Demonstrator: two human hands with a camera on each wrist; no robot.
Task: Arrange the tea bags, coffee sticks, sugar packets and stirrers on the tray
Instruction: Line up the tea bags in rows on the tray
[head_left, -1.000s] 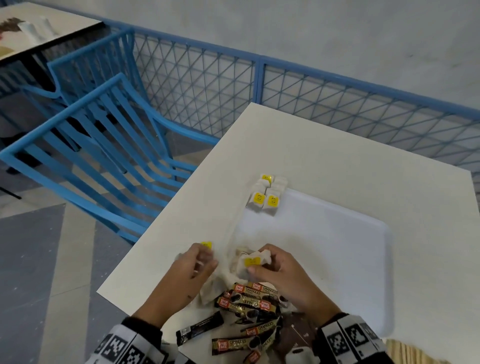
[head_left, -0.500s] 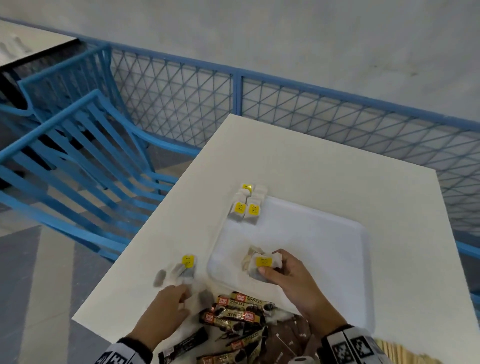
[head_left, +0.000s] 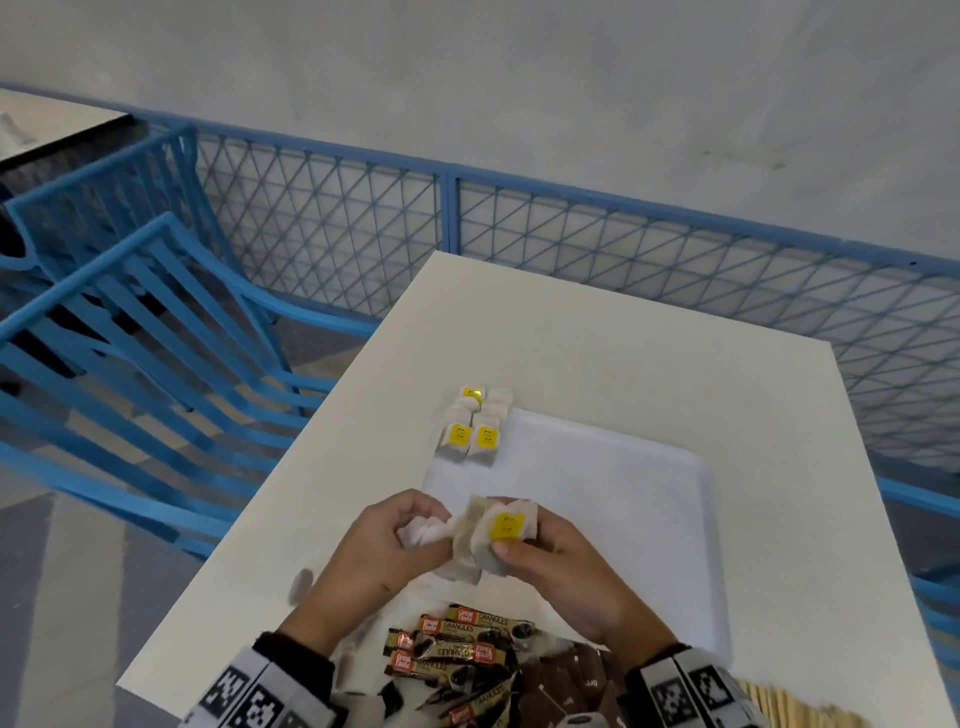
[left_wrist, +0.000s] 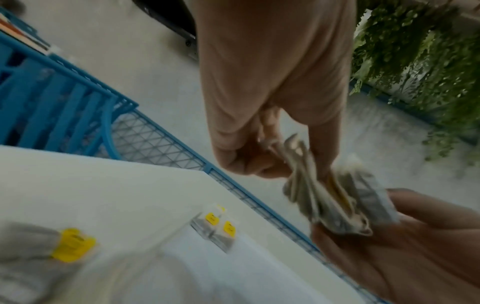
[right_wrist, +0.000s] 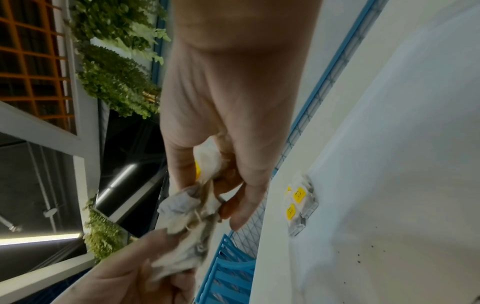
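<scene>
Both hands hold one bunch of tea bags (head_left: 493, 530) just above the near-left corner of the white tray (head_left: 623, 493). My left hand (head_left: 423, 527) grips the bunch's left end, and my right hand (head_left: 511, 543) pinches it at a yellow tag. The wrist views show the same bunch (left_wrist: 324, 195) (right_wrist: 187, 216) between the two hands. Several tea bags (head_left: 472, 431) lie in neat rows at the tray's far-left corner. Coffee sticks (head_left: 457, 649) lie piled at the near table edge, with brown packets (head_left: 571, 675) beside them. Wooden stirrers (head_left: 779, 701) show at the bottom right.
A loose tea bag (head_left: 301, 582) lies on the white table (head_left: 597, 338) left of my left wrist. Blue chairs (head_left: 130, 338) stand to the left, and a blue mesh railing (head_left: 571, 244) runs behind the table.
My left hand has come off the table left of the tray and joined my right hand at the tea bag bunch. The right hand has kept its hold.
</scene>
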